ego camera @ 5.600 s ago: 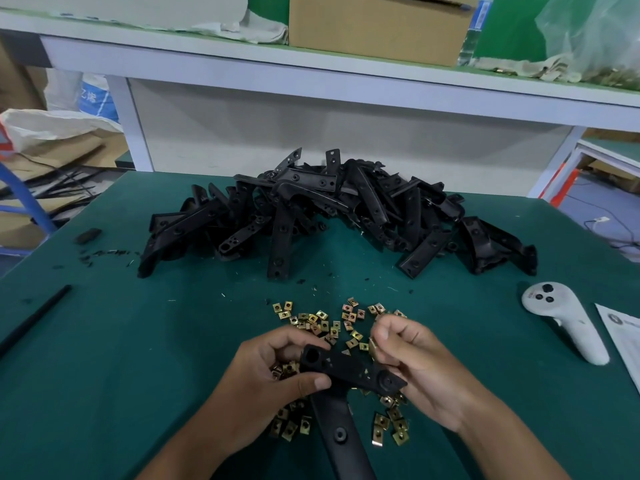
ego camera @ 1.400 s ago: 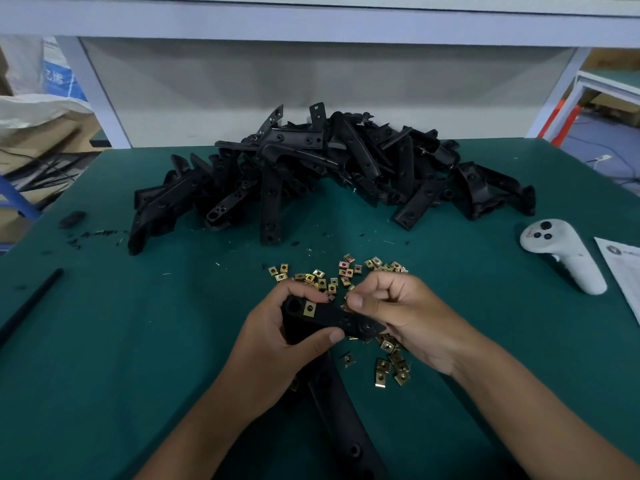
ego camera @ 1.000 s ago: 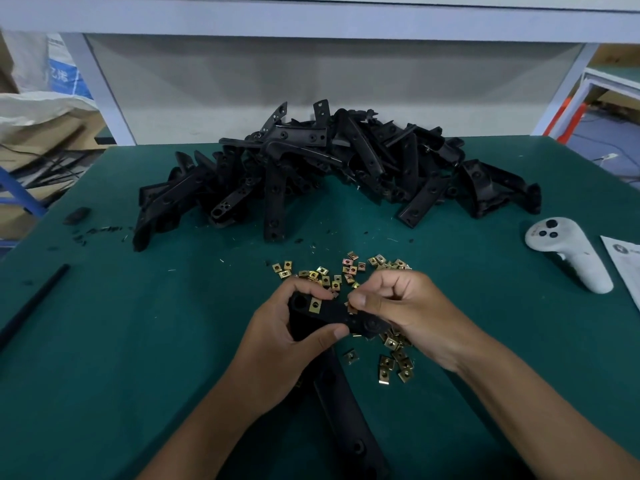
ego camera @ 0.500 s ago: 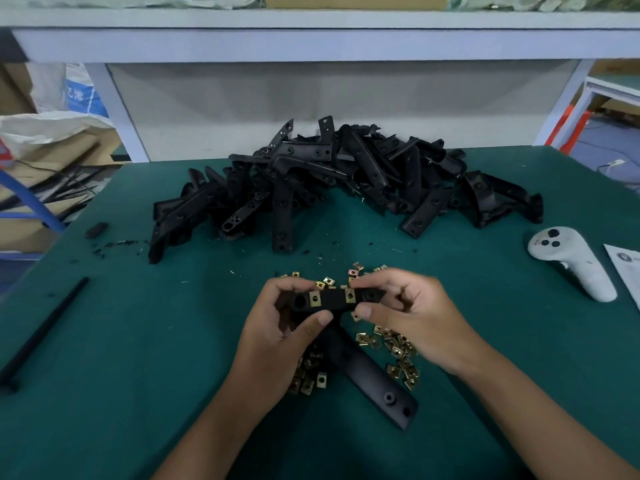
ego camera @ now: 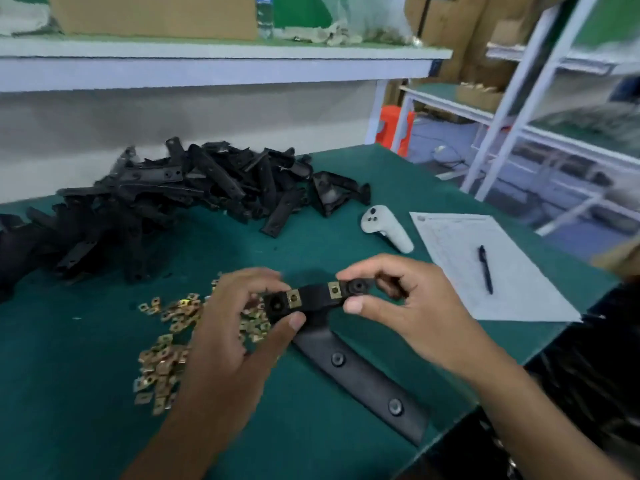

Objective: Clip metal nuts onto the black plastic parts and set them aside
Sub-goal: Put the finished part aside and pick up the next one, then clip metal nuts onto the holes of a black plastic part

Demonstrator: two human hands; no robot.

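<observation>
I hold one black plastic part (ego camera: 317,298) above the green table (ego camera: 69,393), near the middle of my view, gripped at both ends. My left hand (ego camera: 228,344) curls round its 9 o'clock end, thumb tip pressed under the edge and fingers over the top; my right hand (ego camera: 412,306) pinches the 3 o'clock end between thumb and forefinger. Two brass-coloured metal nuts sit clipped on the part's crossbar, one (ego camera: 293,298) beside my left fingers and one (ego camera: 334,290) beside my right thumb. The part's long leg (ego camera: 360,379) runs away toward 5 o'clock, with two round holes showing, and its far tip reaches the table's edge. The loose metal nuts (ego camera: 166,341) lie scattered at 9 o'clock of my left hand, partly hidden beneath it. At 11 o'clock the heap of black parts (ego camera: 166,202) stretches across the far side of the table. At 1 o'clock lies a white handheld controller (ego camera: 384,226), and just beside it, toward 3 o'clock, a printed sheet of paper (ego camera: 460,251) with a dark pen (ego camera: 485,268) on it; the print is too blurred for me to read.
</observation>
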